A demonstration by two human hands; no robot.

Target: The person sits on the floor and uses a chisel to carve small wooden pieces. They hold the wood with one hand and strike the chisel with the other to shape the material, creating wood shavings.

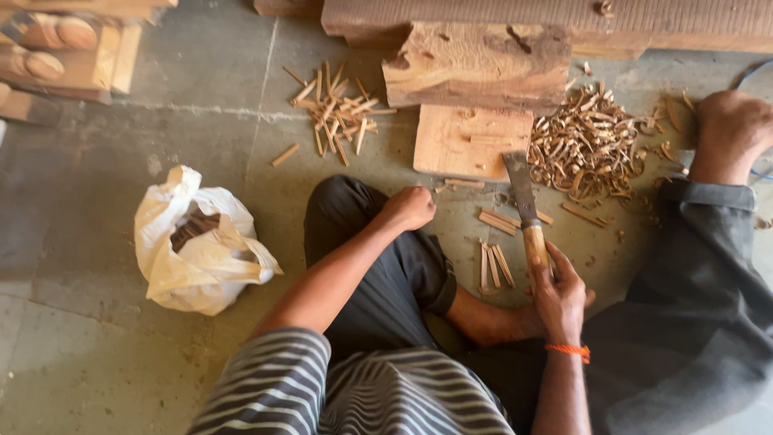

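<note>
The chisel [525, 208] sits in your right hand [557, 296], fingers wrapped tight around its wooden handle, blade pointing toward the flat wooden block [467, 141] on the floor. Your left hand [409, 208] rests on your knee, curled into a fist; whether it holds anything, you cannot tell. A pile of curled shavings [588, 145] lies beside the block, cut sticks [493, 264] near your foot, another heap of sticks [338, 113] farther off.

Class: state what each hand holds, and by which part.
Right hand grips the chopping knife by its wooden handle. Left hand is a closed fist; contents cannot be told.
</note>
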